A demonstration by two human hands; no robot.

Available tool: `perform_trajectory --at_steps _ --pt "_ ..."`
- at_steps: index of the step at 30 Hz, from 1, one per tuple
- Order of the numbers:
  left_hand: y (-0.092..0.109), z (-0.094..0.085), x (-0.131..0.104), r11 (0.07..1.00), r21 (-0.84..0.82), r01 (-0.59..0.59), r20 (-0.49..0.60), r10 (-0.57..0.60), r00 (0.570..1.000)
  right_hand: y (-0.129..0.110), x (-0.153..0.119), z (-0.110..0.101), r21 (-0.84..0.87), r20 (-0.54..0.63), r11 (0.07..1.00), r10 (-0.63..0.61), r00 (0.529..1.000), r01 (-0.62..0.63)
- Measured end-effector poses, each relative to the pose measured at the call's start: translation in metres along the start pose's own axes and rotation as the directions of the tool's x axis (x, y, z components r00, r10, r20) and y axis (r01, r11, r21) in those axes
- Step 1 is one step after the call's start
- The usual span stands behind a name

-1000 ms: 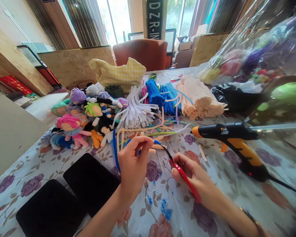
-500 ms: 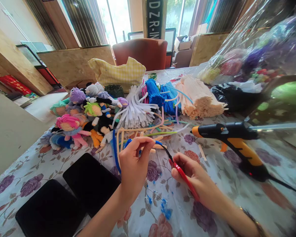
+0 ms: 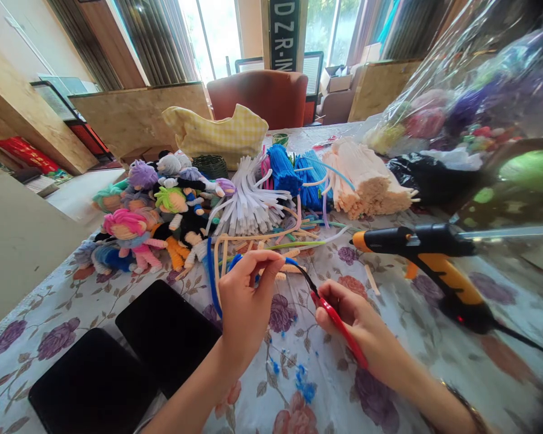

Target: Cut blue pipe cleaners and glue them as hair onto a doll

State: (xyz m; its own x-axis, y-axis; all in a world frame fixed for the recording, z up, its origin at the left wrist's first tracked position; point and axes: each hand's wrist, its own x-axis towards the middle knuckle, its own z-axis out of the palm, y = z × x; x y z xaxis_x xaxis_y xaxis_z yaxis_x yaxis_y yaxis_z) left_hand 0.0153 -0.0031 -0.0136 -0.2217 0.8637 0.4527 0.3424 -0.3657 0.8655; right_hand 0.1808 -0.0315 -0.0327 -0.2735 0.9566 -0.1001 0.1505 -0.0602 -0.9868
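My left hand (image 3: 248, 301) pinches a blue pipe cleaner (image 3: 291, 261) between thumb and fingertips; most of it is hidden behind the fingers. Red-handled scissors (image 3: 344, 328) are gripped in my right hand (image 3: 355, 325), and their dark, curved blades reach up to the blue end beside my left fingertips. Below the hands, blue fluff clippings (image 3: 304, 383) lie on the flowered tablecloth (image 3: 326, 416). A long blue strip (image 3: 212, 277) stands curved just left of my left hand.
Two black tablets (image 3: 90, 383) lie at the lower left, with yarn dolls (image 3: 127, 226) behind them. White pipe cleaners (image 3: 248, 205), peach bundles (image 3: 366, 181) and a yellow checked cloth (image 3: 217, 135) are farther back. A glue gun (image 3: 434, 253) is at the right.
My right hand and the scissors have shifted very slightly to the right. My left hand stays in place, still pinching the blue piece.
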Motion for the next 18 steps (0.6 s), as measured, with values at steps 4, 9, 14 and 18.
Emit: perform_trajectory --at_steps 4,9,14,18 --pt "-0.0008 0.0005 -0.0005 1.000 0.000 0.009 0.005 -0.009 1.000 0.0003 0.0009 0.0005 0.011 0.004 1.000 0.010 1.000 -0.010" --pt "-0.0006 0.0001 -0.0001 1.000 0.013 -0.001 0.006 0.000 1.000 0.0013 0.0015 0.0005 0.009 0.004 1.000 0.013 1.000 -0.013" --pt "-0.0009 -0.0001 0.0007 1.000 0.001 0.008 0.007 -0.008 1.000 0.0033 0.0016 0.0003 -0.019 -0.002 1.000 -0.001 1.000 0.001" --pt "-0.0010 0.0005 0.0008 1.000 -0.017 0.020 0.011 -0.020 1.000 0.0036 0.0011 0.0003 -0.014 -0.002 1.000 -0.010 1.000 0.010"
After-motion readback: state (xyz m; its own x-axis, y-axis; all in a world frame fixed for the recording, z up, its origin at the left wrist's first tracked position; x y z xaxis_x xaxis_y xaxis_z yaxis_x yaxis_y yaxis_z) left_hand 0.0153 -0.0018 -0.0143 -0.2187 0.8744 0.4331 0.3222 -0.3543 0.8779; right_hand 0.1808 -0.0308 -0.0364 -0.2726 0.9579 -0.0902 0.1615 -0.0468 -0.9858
